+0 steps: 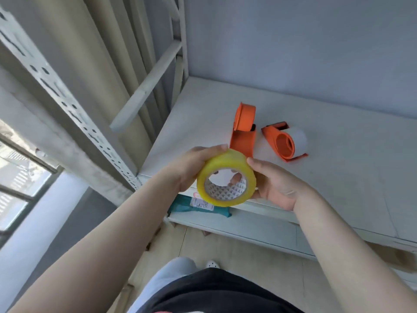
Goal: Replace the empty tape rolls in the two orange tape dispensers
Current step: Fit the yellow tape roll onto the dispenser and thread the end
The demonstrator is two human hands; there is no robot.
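A full roll of yellowish clear tape (228, 164) is held in front of the shelf edge between both hands. My left hand (191, 169) grips its left side and my right hand (274, 185) cups its right side, with a fingertip showing through the core. Two orange tape dispensers lie on the white shelf (338, 177) just beyond the roll. The left dispenser (243, 129) stands on edge with its hub bare. The right dispenser (285, 141) lies on its side and carries a white, nearly spent roll.
A perforated white metal upright (67, 105) of the rack rises at the left. A lower shelf holds a teal packet with a label (203, 207). A window is at the far left and beige curtains hang behind the rack.
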